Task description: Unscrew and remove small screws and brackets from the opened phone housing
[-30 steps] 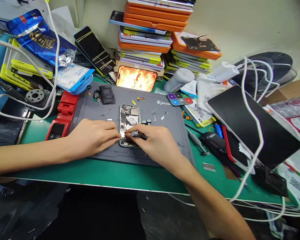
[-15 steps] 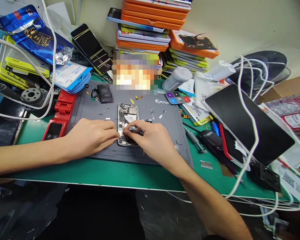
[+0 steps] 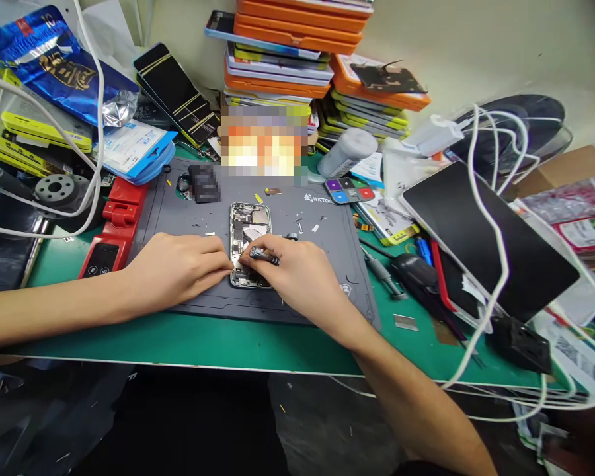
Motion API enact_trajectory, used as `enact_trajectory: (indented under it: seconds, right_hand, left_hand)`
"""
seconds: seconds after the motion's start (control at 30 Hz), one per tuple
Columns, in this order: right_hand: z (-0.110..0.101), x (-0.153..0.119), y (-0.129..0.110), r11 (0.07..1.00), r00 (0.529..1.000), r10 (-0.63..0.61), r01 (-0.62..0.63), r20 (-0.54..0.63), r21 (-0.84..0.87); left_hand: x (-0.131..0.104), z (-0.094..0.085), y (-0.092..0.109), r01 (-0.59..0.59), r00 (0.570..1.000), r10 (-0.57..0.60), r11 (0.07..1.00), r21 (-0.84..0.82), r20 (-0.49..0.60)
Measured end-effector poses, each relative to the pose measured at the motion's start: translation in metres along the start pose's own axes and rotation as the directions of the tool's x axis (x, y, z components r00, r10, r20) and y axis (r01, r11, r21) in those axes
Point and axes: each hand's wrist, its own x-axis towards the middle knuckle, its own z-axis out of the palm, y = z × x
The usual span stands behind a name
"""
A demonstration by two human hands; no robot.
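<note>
An opened phone (image 3: 256, 217) lies on the grey work mat (image 3: 307, 301), its internal parts exposed. My left hand (image 3: 178, 268) is closed, fingertips pressed together at the phone's lower left edge. My right hand (image 3: 300, 268) is closed over the phone's lower right half and hides part of it. Between its fingers is a small screwdriver (image 3: 264, 256) with a dark handle; its tip is hidden. Just above the right knuckles lies a small dark round piece (image 3: 291, 237). Tiny screws and bits (image 3: 300, 225) are scattered on the mat beyond the hands.
A red device (image 3: 112, 228) stands at the mat's left edge. Behind the mat rise stacked orange boxes (image 3: 297, 33). On the right lie a grey screwdriver (image 3: 384, 274), a black tablet-like panel (image 3: 490, 238) and a loose white cable (image 3: 493, 264). A blue pouch (image 3: 64, 66) sits at the back left.
The whole view has shifted slightly, so everything appears a little further left. Both hands keep nearly the same position at the phone, and the screwdriver stays in my right hand.
</note>
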Motion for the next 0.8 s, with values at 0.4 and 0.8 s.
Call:
enact_trajectory:
  seconds: [0.4,0.8]
  right_hand:
    - [-0.006,-0.006,0.009,0.994,0.999,-0.042,0.043,-0.009,0.097]
    - [-0.033,-0.025,0.002,0.952,0.864,-0.222,0.093,0.452,0.291]
  left_hand:
    - [0.001,-0.002,0.003,-0.028,0.999,0.028,1.000,-0.006,-0.044]
    - [0.001,-0.002,0.001,-0.109,0.994,0.109,0.992,-0.056,0.000]
